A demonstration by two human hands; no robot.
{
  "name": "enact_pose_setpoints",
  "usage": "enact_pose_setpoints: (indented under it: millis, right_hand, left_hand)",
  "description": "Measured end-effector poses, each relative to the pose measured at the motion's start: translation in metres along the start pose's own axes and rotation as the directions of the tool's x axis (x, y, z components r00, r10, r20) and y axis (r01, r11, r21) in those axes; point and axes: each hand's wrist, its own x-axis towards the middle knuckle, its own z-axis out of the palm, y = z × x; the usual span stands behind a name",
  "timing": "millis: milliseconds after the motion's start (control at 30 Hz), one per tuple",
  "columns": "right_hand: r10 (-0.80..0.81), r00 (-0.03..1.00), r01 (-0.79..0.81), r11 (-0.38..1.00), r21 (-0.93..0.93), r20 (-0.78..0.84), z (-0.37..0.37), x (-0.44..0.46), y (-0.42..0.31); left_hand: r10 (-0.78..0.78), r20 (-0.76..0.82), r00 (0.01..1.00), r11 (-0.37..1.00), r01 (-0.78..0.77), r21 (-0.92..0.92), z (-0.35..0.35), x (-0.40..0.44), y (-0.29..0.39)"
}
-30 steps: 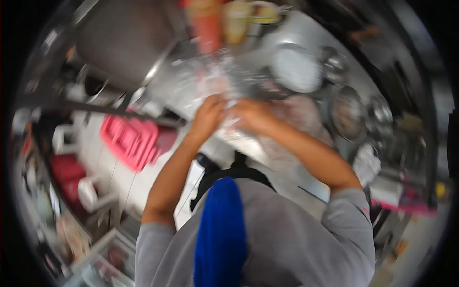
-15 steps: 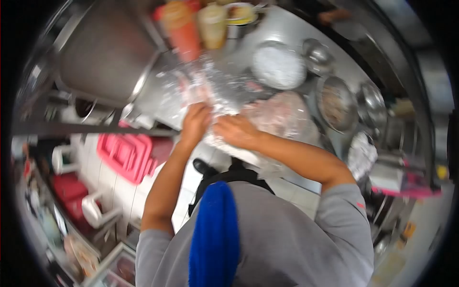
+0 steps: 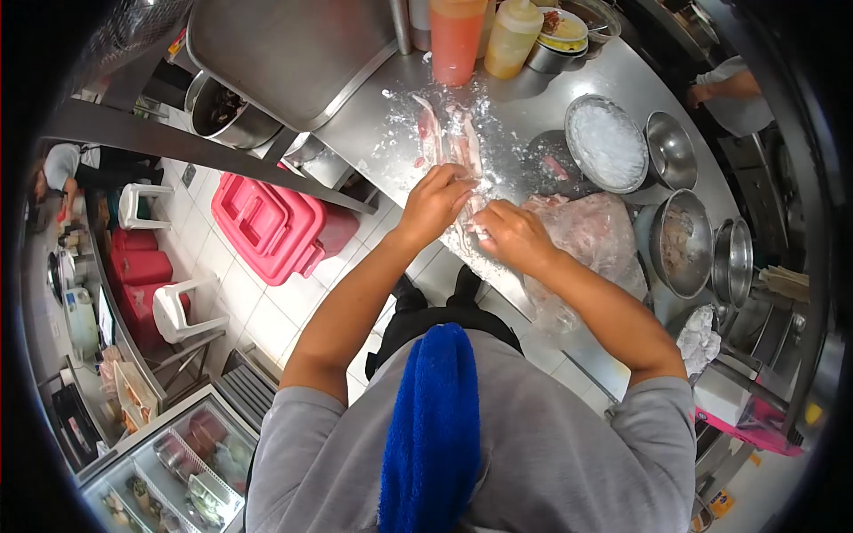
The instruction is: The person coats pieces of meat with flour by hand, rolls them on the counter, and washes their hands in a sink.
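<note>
My left hand (image 3: pixel 437 202) is closed, its fingertips pinching a floured strip of bacon near the steel table's front edge. Close beside it, my right hand (image 3: pixel 515 235) is also closed, curled on the same strip, with a pale bit showing at its fingers. Two pale pink bacon strips (image 3: pixel 429 133) stretch away from me on the floured steel table (image 3: pixel 355 147). A clear plastic bag of raw meat (image 3: pixel 595 235) lies just right of my right hand, partly under my forearm. Beyond it stands a metal bowl of white flour (image 3: pixel 608 142).
Squeeze bottles, one orange (image 3: pixel 457 44) and one yellow (image 3: pixel 514 37), stand at the back. Metal bowls (image 3: pixel 682 244) line the right side. A large tray (image 3: pixel 289 58) is at left, above a pink lidded bin (image 3: pixel 275 226). Other people are at the far left and upper right.
The view has shifted, so the table and my hands sit further right, and the blur has gone. Both hands stay close together on the bacon.
</note>
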Motion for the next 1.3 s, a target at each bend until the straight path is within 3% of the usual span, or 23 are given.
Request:
enact_pose_setpoints:
  millis: [133,333,433,500,633,700,733,800,933,1000,1033,1100,1300]
  right_hand:
    - [0.126,0.992,-0.127,0.984,0.121,0.019,-0.025,0.026,0.009]
    - [0.163,0.981,-0.182,0.963,0.199,0.11,-0.031,0.076,0.043]
    - [0.175,0.972,-0.213,0.937,0.278,0.154,-0.015,0.093,0.067]
    - [0.198,0.944,-0.266,0.93,0.252,0.263,-0.005,0.099,0.08]
    - [0.131,0.953,-0.175,0.974,0.144,0.274,0.018,0.1,0.099]
    - [0.158,0.982,-0.174,0.969,0.176,0.101,0.023,0.096,0.098]
    - [0.157,0.983,-0.172,0.969,0.175,0.1,0.024,0.095,0.1]
    - [0.369,0.923,-0.303,0.875,0.377,-0.113,0.015,0.096,0.091]
    - [0.374,0.92,-0.311,0.879,0.361,-0.118,-0.015,0.068,0.066]
    - [0.27,0.961,-0.272,0.908,0.318,0.05,-0.023,0.046,0.046]
    - [0.267,0.962,-0.268,0.909,0.32,0.05,-0.02,0.038,0.045]
    - [0.158,0.987,-0.16,0.978,0.134,0.024,-0.01,0.027,0.043]
    - [0.065,0.998,-0.065,0.998,0.022,0.018,0.0,0.023,0.04]
  left_hand:
    - [-0.088,-0.009,0.996,0.996,0.087,-0.036,0.002,0.0,0.002]
    - [-0.072,-0.031,0.997,0.997,0.071,-0.03,0.006,-0.001,-0.004]
    - [-0.138,-0.127,0.982,0.99,0.136,-0.019,0.001,-0.001,0.002]
    - [-0.011,-0.131,0.991,0.987,0.031,0.157,-0.004,0.0,0.006]
    - [0.145,0.014,0.989,0.973,-0.145,0.182,-0.006,0.012,0.007]
    - [0.121,0.082,0.989,0.971,-0.135,0.195,0.0,0.012,0.0]
    - [0.123,0.081,0.989,0.971,-0.137,0.196,0.003,0.012,-0.003]
    - [0.132,0.067,0.989,0.969,-0.143,0.199,0.005,0.013,-0.005]
    - [0.138,0.051,0.989,0.971,-0.145,0.188,0.007,0.012,-0.007]
    - [0.127,0.044,0.991,0.97,-0.133,0.203,0.007,0.012,-0.007]
    - [0.125,0.042,0.991,0.97,-0.131,0.207,0.008,0.012,-0.007]
    - [0.115,0.003,0.993,0.983,-0.114,0.141,0.007,0.012,-0.005]
    - [0.104,-0.064,0.992,0.989,-0.097,0.107,0.009,0.011,-0.001]
